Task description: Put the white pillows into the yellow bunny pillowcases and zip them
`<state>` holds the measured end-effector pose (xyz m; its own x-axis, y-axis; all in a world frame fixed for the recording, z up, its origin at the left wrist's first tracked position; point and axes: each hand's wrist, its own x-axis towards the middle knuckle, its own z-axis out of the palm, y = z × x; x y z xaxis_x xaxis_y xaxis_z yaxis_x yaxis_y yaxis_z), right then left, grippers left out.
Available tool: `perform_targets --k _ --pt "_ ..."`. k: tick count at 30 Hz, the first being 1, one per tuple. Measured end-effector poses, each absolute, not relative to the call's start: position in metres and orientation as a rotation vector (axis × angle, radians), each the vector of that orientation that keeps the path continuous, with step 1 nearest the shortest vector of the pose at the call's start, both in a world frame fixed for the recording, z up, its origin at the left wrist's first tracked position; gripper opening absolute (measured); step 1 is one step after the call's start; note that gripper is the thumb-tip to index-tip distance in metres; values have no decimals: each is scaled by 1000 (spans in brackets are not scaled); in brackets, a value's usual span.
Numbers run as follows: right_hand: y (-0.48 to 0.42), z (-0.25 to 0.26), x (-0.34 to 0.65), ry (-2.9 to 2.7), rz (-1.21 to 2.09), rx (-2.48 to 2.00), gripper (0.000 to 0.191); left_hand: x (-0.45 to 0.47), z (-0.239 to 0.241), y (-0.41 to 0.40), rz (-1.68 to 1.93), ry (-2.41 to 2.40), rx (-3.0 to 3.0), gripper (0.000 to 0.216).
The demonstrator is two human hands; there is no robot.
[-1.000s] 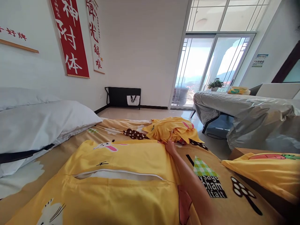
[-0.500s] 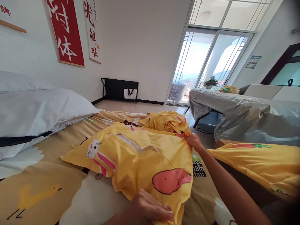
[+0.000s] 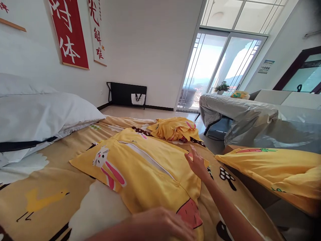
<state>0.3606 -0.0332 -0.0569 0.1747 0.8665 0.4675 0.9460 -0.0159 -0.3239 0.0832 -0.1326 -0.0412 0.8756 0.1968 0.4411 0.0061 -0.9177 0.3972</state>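
Observation:
A yellow pillowcase [image 3: 140,169] with a rabbit print and a filled pillow inside lies flat on the bed's tan printed sheet [image 3: 45,197]. My right hand [image 3: 197,164] hovers just over its far right corner, fingers spread, holding nothing. My left hand [image 3: 163,226] rests on the pillow's near edge by a pink carrot print, fingers lying loosely flat on the cloth. A crumpled yellow pillowcase [image 3: 174,129] sits further back on the bed.
White pillows [image 3: 42,117] are stacked at the left. Another yellow pillow [image 3: 273,169] lies on a wooden stand at the right. A table under a grey cover [image 3: 253,115] stands beyond, with glass doors [image 3: 213,70] behind it.
The pillow was lifted by its corners half a second ago and now lies flat. My right hand has let go of the corner and spread its fingers.

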Motion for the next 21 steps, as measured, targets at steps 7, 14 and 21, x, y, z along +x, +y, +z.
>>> perform_targets --k 7,14,21 --pt "-111 -124 277 -2146 75 -1606 63 33 -44 26 406 1270 2767 57" --pt "-162 -166 310 -1992 -81 -1846 59 -8 -63 77 307 1602 2584 58" --pt "-198 -175 346 -1923 45 -2005 61 -53 -58 97 391 1767 2461 53"
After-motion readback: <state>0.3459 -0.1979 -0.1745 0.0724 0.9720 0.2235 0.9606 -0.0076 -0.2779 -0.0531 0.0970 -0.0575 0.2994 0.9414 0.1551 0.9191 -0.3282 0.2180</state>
